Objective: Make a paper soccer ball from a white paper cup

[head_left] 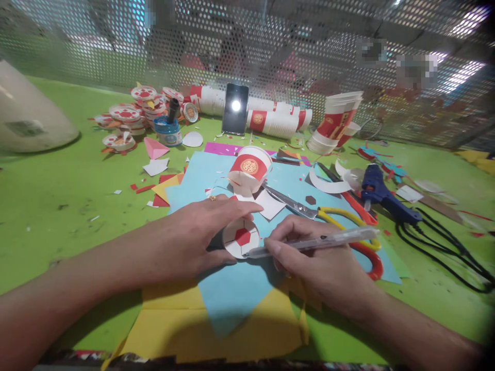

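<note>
My left hand [209,232] rests on the sheets with thumb and fingers curved around a small white paper disc [232,248], gripping it at its edge. A red pentagon [243,236] sits in the disc's middle, with dark lines running out from it. My right hand [309,252] is closed around a clear-barrelled pen [317,241], its tip touching the disc's lower edge. Beneath lies a light blue paper sheet [228,288] over yellow paper [174,330]. Scissors with yellow and red handles [377,263] lie partly behind my right hand. A red and white paper cup [249,167] stands beyond the disc.
At the right lies a blue glue gun [386,198] with a looped black cable [444,257]. Stacked paper cups [278,123], a phone [235,108] and a blue jar [167,131] stand at the back. Paper turtle-like crafts [126,116] sit back left, near scattered scraps.
</note>
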Demonstrator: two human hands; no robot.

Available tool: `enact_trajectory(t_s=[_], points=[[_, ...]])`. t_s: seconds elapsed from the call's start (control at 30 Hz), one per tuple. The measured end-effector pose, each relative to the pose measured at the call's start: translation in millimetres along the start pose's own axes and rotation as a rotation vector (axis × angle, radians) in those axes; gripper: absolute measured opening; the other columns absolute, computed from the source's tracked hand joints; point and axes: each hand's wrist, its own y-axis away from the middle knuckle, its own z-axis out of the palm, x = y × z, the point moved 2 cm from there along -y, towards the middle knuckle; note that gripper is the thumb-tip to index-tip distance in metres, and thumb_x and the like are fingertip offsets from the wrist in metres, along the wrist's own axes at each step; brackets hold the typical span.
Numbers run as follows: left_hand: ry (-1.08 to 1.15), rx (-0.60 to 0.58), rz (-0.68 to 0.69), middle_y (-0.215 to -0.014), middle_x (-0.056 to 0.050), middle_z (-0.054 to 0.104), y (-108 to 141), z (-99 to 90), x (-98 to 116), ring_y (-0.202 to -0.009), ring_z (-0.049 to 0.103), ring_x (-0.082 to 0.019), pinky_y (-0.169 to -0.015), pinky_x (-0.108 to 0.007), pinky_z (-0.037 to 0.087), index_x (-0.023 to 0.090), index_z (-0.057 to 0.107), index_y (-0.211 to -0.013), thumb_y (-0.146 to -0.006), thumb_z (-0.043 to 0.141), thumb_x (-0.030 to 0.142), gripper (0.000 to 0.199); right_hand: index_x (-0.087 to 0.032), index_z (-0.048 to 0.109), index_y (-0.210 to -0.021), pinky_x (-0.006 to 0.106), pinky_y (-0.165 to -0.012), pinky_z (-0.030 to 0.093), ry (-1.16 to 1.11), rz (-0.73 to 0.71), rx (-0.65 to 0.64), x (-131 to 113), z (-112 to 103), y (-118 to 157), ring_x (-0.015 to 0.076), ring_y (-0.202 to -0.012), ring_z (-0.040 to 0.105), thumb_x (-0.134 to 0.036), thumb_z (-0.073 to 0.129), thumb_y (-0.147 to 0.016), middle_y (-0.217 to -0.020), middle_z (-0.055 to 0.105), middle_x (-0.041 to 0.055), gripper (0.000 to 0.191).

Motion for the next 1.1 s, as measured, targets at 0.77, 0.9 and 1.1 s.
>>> enact_trajectory(t_s=[0.77,0.9,1.1], points=[[-0.013,0.026,0.063,-0.128,-0.003,0.063,1.1,0.1,4.1,-0.114,0.060,-0.023,-0.094,-0.035,0.049,0.032,0.044,-0.140,-0.095,0.061,0.029,0.049,-0.021,0.063,-0.066,0.025,-0.049,0.036,0.010,-0.019,-0.012,-1.7,-0.4,1.1,0.0103,-0.053,0.049,-0.020,0.064,-0.080,-0.058,0.061,-0.0034,0.013],[-0.018,0.040,0.073,-0.126,-0.003,0.064,0.3,0.5,3.4,-0.113,0.061,-0.023,-0.094,-0.034,0.050,0.034,0.044,-0.140,-0.095,0.062,0.034,0.049,-0.020,0.063,-0.066,0.024,-0.050,0.037,0.007,-0.010,-0.015,-2.1,-0.3,0.9,0.0104,-0.055,0.050,-0.018,0.063,-0.079,-0.060,0.063,-0.0027,0.013],[-0.010,0.042,0.119,-0.126,-0.003,0.065,-1.5,0.0,6.6,-0.114,0.061,-0.022,-0.096,-0.034,0.049,0.032,0.045,-0.140,-0.099,0.058,0.032,0.043,-0.020,0.063,-0.065,0.023,-0.047,0.035,0.004,-0.012,-0.049,-5.8,-1.3,-0.4,0.0093,-0.052,0.047,-0.016,0.062,-0.078,-0.057,0.059,-0.0038,0.014]])
